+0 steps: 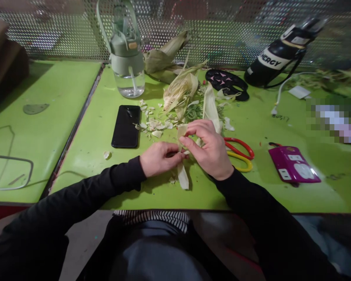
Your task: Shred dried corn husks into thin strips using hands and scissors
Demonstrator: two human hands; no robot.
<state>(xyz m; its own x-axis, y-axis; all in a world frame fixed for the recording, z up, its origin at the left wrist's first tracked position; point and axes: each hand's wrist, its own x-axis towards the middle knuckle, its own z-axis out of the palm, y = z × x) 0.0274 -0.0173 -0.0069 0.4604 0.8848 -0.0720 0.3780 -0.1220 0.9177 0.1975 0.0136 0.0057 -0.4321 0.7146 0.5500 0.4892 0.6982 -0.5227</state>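
Observation:
Between my hands is a pale strip of dried corn husk, its lower end hanging below my fingertips. My left hand pinches it near its middle. Just to the right, my right hand has thumb and fingers closed round the husk's upper part; my fingers hide some of it. Scissors with red and yellow handles lie beside my right wrist, their blades hidden. Beyond my hands sit small husk scraps, a heap of green shreds and a bundle of dried husks.
A black phone lies left of the scraps, with a water bottle behind it. Further right are a black sleep-mask-shaped item, a black flask and a purple power socket. A perforated metal screen borders the green table's back.

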